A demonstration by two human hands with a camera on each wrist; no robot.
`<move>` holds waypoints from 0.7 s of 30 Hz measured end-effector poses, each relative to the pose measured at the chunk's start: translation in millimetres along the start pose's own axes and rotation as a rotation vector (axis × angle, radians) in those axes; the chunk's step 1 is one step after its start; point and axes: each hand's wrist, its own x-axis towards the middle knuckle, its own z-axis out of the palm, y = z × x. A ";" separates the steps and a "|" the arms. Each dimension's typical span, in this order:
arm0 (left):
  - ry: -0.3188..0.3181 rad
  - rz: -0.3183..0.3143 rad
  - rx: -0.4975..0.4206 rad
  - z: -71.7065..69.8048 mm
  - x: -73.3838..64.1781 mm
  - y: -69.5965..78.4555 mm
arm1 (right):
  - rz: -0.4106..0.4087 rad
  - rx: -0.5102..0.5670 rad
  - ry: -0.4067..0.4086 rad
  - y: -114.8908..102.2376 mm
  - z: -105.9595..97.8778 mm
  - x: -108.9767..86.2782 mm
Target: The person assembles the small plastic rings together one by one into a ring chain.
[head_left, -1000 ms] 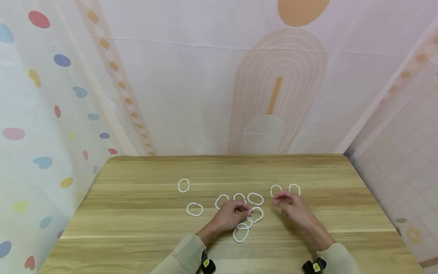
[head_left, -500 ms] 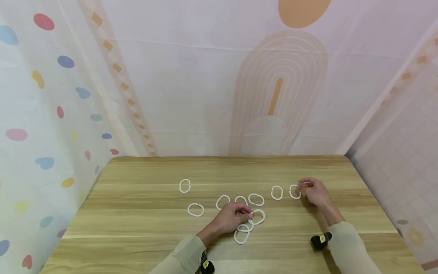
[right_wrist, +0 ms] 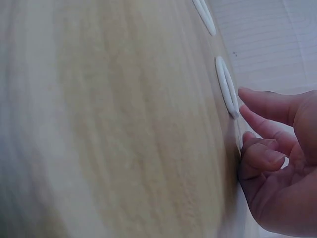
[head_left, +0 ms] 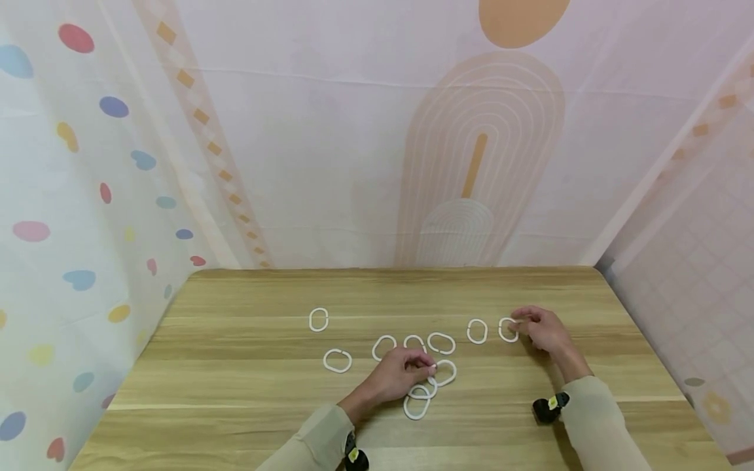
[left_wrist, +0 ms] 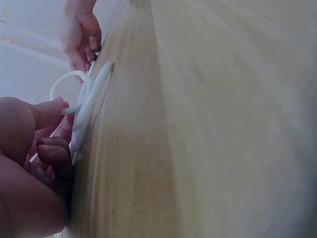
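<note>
In the head view my left hand (head_left: 402,373) pinches a white oval plastic ring (head_left: 452,371) between thumb and fingers. That ring hangs together with a second ring (head_left: 434,391) and a third ring (head_left: 408,413), which lie overlapping on the table. The left wrist view shows the pinched ring (left_wrist: 62,77) raised and tilted. My right hand (head_left: 543,330) is at the edge of a loose white ring (head_left: 501,330) on the right. In the right wrist view its thumb and forefinger stand apart beside that ring (right_wrist: 225,89), which lies flat.
Several more white rings lie flat on the wooden table (head_left: 247,418): one (head_left: 470,332) left of my right hand, one (head_left: 441,353) near the middle, and one (head_left: 337,371) further left. Patterned cloth (head_left: 330,163) hangs behind the table.
My right hand has moved right, past one loose ring to the rightmost one, then stayed there almost still. The left hand keeps its pinch and its place.
</note>
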 end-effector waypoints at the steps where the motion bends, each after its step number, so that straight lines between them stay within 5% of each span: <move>1: -0.002 0.001 0.001 0.0 0.0 0.2 | 0.000 -0.002 0.004 0.3 0.1 0.4; 10: -0.035 0.016 -0.009 -2.2 -0.8 1.1 | -0.052 -0.089 0.063 4.3 2.6 5.1; 21: -0.053 0.007 -0.004 -4.0 -0.7 4.2 | -0.032 -0.062 0.056 1.1 2.5 4.3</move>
